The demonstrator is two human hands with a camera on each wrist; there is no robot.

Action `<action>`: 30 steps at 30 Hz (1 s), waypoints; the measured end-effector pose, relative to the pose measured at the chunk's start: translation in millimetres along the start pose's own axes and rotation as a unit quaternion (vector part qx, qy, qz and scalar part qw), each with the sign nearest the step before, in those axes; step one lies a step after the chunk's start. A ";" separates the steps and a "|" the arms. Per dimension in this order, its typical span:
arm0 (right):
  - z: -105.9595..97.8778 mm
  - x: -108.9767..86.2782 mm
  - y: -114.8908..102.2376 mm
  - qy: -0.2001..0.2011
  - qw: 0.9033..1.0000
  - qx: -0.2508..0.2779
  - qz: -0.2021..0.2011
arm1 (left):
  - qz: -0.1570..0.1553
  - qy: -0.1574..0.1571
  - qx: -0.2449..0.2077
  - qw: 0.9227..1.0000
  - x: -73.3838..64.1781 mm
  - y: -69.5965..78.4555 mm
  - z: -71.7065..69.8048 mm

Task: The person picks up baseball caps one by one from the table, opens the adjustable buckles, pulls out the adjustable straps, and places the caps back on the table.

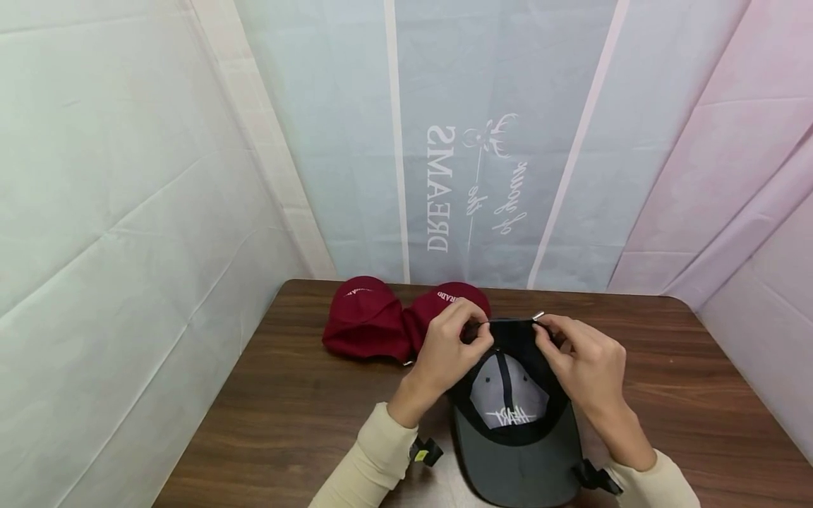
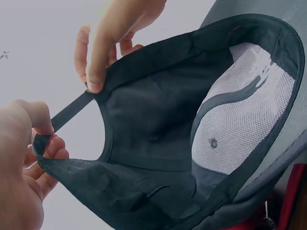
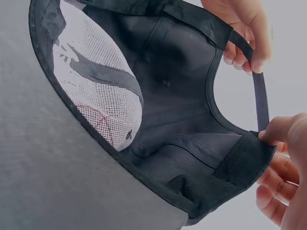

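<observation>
A dark baseball cap (image 1: 521, 469) has its brim towards me and its inside facing up. Grey mesh lining with white lettering shows inside the crown. My left hand (image 1: 449, 346) pinches one end of the cap's narrow back strap (image 2: 72, 111) between thumb and fingers. At the other end, my right hand (image 1: 587, 363) pinches the strap where it meets the cap edge, beside a small metal buckle (image 1: 538, 316). The strap looks straight between the two hands, above the cap's back opening. In the right wrist view, both thumbs press on the strap (image 3: 261, 100).
Two dark red caps, a left one (image 1: 365, 317) and a right one (image 1: 451, 294), sit side by side at the back of the brown wooden table (image 1: 273, 423). My left hand partly covers the right one. Printed cloth (image 1: 470, 63) hangs behind the table, with pale cloth at both sides.
</observation>
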State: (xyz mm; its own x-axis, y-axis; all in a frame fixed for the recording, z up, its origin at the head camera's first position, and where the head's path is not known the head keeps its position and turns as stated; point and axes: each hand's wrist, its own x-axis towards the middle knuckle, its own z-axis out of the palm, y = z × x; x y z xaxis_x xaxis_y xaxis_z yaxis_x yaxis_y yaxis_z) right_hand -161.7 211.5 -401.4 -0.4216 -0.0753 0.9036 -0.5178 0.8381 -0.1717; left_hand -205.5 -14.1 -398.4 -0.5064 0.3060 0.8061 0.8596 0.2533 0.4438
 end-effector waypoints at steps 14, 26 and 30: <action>-4.0 -0.8 4.3 -0.010 0.998 0.007 0.055 | -0.029 0.024 -0.010 0.999 -1.4 -7.7 -8.3; -0.4 -0.1 4.7 -0.001 0.997 0.023 0.067 | -0.017 0.010 -0.021 1.000 -3.5 -12.8 -11.4; 0.9 0.9 4.2 0.000 0.997 0.027 0.070 | -0.013 0.000 -0.026 1.000 -4.7 -13.5 -11.9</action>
State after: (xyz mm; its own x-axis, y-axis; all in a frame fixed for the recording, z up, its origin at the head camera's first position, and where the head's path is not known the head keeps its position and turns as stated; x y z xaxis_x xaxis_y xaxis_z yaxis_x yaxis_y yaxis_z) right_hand -164.9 214.5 -401.7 -0.4931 0.0402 0.8691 -0.4932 0.8100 -0.3173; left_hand -213.8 -29.8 -403.6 -0.5291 0.3002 0.7937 0.8482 0.2142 0.4844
